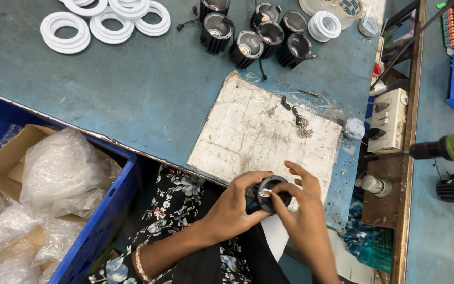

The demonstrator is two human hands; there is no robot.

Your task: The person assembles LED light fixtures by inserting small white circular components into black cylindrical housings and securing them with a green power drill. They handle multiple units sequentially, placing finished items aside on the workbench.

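Here, both hands are closing around 1 black housing (270, 193), held just over the near edge of the white pad (253, 134) on the table (148, 89). The left hand (235, 208) is cupping it from the side, fingers curled; the right hand (303, 208) is pinching its rim. Farther back, 7 similar black housings (258, 34) are standing in a cluster. At least 4 white rings (109, 23) are lying beyond, and 1 blue crate (106, 215) of plastic bags is sitting to the left.
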